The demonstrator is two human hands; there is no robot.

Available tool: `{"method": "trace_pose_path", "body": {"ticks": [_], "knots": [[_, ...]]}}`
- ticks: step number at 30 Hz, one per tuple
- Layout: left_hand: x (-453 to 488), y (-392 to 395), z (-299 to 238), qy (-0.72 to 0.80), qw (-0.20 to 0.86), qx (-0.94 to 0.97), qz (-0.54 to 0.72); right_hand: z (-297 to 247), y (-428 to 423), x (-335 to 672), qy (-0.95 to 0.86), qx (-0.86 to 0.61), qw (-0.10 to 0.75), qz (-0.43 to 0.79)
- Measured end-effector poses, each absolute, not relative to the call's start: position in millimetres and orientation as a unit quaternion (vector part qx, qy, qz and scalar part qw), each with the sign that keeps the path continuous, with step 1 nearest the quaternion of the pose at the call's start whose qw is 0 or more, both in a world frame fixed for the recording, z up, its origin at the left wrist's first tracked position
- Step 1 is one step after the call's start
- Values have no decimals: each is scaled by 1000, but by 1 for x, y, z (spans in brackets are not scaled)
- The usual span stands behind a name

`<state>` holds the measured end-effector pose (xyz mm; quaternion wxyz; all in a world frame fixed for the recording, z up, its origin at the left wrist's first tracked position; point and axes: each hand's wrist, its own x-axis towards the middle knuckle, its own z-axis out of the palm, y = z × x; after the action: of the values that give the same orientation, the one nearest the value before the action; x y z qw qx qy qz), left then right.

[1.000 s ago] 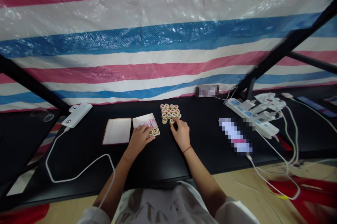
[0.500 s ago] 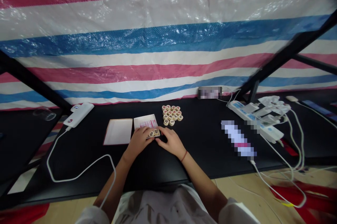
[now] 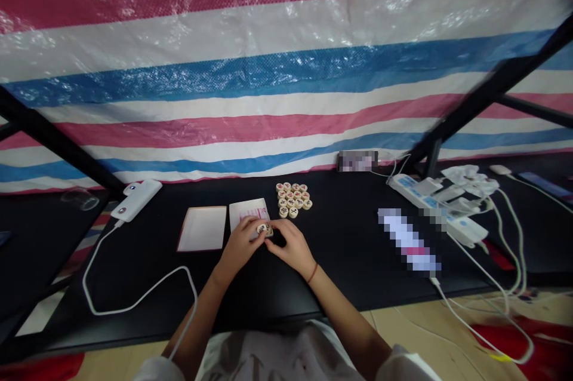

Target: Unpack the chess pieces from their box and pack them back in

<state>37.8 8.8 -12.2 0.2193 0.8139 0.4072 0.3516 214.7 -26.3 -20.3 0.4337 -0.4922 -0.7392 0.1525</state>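
Observation:
A small open box (image 3: 248, 206) with a white inside and pink print stands in front of me. My left hand (image 3: 240, 245) is closed at its near side, with a round xiangqi piece (image 3: 262, 228) between thumb and fingers, raised over the box. My right hand (image 3: 293, 248) grips the box's near right corner, thumb below and fingers above. Much of the box and what lies in it is hidden by my hands. Beyond my right hand, several pale xiangqi pieces (image 3: 293, 194) with red and black characters lie in close rows on the black table.
A shallow box lid (image 3: 202, 229) lies left of the box. Farther left is a white power bank (image 3: 136, 200) with a cable running over my left forearm. To the right are a blurred phone (image 3: 408, 240) and a power strip (image 3: 436, 208) with plugs. A striped sheet (image 3: 250, 124) hangs behind.
My left fingers have lifted one xiangqi piece from the box's near edge, where two showed side by side. My right hand stays at the box corner. The view has tilted slightly.

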Motion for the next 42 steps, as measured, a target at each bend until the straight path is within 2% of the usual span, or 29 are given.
{"method": "trace_pose_path", "body": {"ticks": [6, 12, 19, 22, 25, 27, 29, 35, 38, 42], "knots": [[54, -3, -2, 410, 311, 754, 407, -15, -33, 211, -712, -488, 479, 158], [51, -9, -8, 454, 267, 725, 444, -22, -31, 236, -605, -603, 513, 87], [47, -11, -21, 409, 214, 768, 445, -49, -23, 276, -562, -720, 407, -2], [49, -12, -26, 410, 178, 781, 436, -43, -26, 270, -562, -719, 410, -14], [50, -14, -27, 409, 131, 801, 418, -23, -36, 249, -584, -667, 458, 57], [50, -15, -27, 409, 104, 811, 405, -9, -43, 231, -627, -608, 456, 174], [50, -16, -27, 413, 84, 815, 398, 2, -50, 214, -651, -569, 443, 237], [50, -17, -29, 420, 62, 823, 377, 6, -55, 195, -637, -556, 458, 273], [51, -16, -29, 412, 53, 826, 381, 2, -48, 212, -618, -582, 483, 214], [51, -14, -30, 430, 32, 808, 403, -14, -30, 254, -559, -667, 491, 46]]}}
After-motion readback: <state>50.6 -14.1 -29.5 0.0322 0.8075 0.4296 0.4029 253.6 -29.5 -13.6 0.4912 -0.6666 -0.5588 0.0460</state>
